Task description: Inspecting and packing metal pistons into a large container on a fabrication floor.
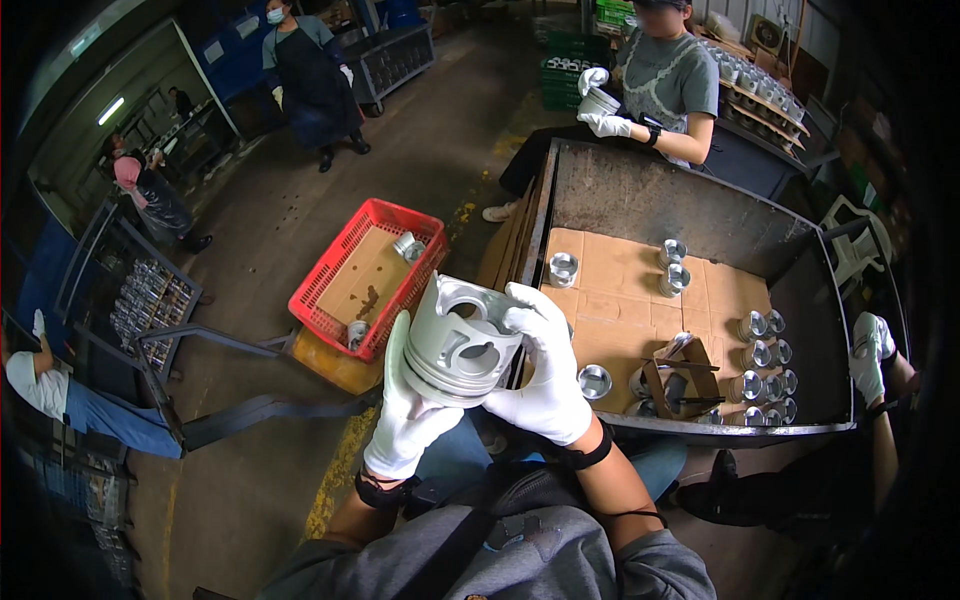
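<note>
A silver metal piston [440, 335] is held up in front of me between both hands, tilted so that its hollow side and pin hole show. My left hand [405, 425], in a white glove, wraps its left side and lower edge. From the right, my right hand [545, 385], gloved too, grips it with fingers over the upper rim and thumb side below. Close by on the right stands a metal bin [650, 195] lined with cardboard [620, 300], with several pistons [675, 280] on it. One piston [594, 381] sits just beside my right hand.
A red plastic crate [325, 275] with a few pistons stands front left on a yellow base. Across the bin a seated co-worker [665, 85] holds a piston. Another gloved hand [870, 355] is at the right. Metal frames [230, 415] stand left. A cardboard divider [685, 380] lies in the bin.
</note>
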Available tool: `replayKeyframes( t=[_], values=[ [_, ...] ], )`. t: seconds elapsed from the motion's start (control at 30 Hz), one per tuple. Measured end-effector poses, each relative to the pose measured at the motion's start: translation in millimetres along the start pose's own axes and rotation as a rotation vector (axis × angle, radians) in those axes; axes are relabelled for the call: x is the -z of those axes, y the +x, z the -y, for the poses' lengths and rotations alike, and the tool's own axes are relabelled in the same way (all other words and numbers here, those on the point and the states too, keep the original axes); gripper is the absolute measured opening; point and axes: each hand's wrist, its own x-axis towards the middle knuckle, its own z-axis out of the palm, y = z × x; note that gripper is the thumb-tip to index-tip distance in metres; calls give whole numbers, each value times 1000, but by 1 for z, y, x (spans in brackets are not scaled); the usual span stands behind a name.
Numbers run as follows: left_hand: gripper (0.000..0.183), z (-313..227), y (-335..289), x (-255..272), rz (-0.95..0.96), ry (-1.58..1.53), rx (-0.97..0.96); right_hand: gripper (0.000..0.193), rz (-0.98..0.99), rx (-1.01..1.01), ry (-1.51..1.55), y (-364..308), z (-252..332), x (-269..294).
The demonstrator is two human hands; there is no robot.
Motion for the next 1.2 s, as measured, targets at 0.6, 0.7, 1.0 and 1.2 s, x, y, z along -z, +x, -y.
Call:
replayKeyframes(
  t=[0.6, 0.7, 1.0, 1.2],
  values=[
    [88, -30, 3, -11, -3, 145, 209, 94, -16, -255, 189, -14, -11, -10],
    [98, -23, 4, -6, -50, -104, 244, 89, -26, -175, 122, -12, -8, -9],
    [118, -10, 2, -4, 1, -276, 153, 66, 80, 252, -279, 4, 16, -2],
    [101, 6, -15, 23, -26, -792, 234, 71, 166, 226, -192, 11, 31, -2]
  ],
)
